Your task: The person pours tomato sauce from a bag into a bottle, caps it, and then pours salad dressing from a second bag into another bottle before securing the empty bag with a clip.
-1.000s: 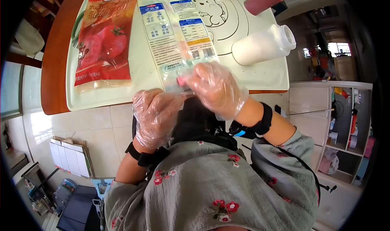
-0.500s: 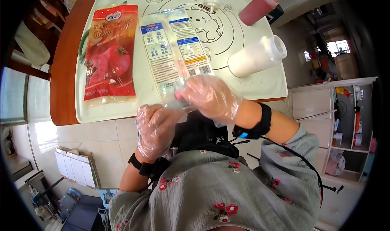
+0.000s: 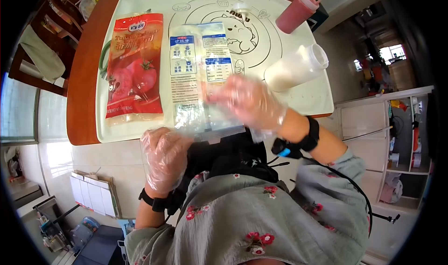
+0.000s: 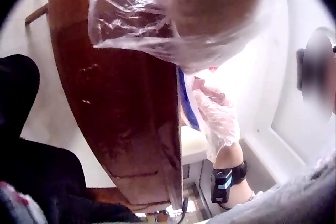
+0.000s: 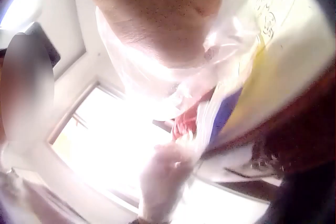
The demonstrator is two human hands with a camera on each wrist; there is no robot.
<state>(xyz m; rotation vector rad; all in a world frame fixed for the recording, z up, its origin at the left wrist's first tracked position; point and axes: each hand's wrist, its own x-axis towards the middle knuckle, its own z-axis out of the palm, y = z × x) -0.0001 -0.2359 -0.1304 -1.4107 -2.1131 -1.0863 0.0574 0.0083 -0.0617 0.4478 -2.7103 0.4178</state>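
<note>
A clear-and-white printed salad dressing pouch (image 3: 186,85) lies on the pale mat, its lower end reaching past the near table edge. At its lower left corner, my gloved left hand (image 3: 164,158) has curled fingers and pinches the edge. Blurred by motion, my gloved right hand (image 3: 247,101) is bent over the pouch's right side; I cannot tell whether its fingers hold anything. Beside the pouch on the left is a red tomato ketchup pouch (image 3: 135,66). A squeeze bottle of white sauce (image 3: 296,68) without a cap leans to the right of my right hand.
The pale mat (image 3: 303,99) with a cartoon print covers most of the wooden table (image 3: 81,97). A red sauce bottle (image 3: 297,13) stands at the far right, and a white nozzle cap (image 3: 241,10) lies at the back. Something green and looped (image 3: 104,59) shows behind the ketchup pouch.
My right hand has moved up and right, away from the pouch's lower edge. My left hand has shifted left and slightly down. The two hands are farther apart, exposing the pouch's lower end.
</note>
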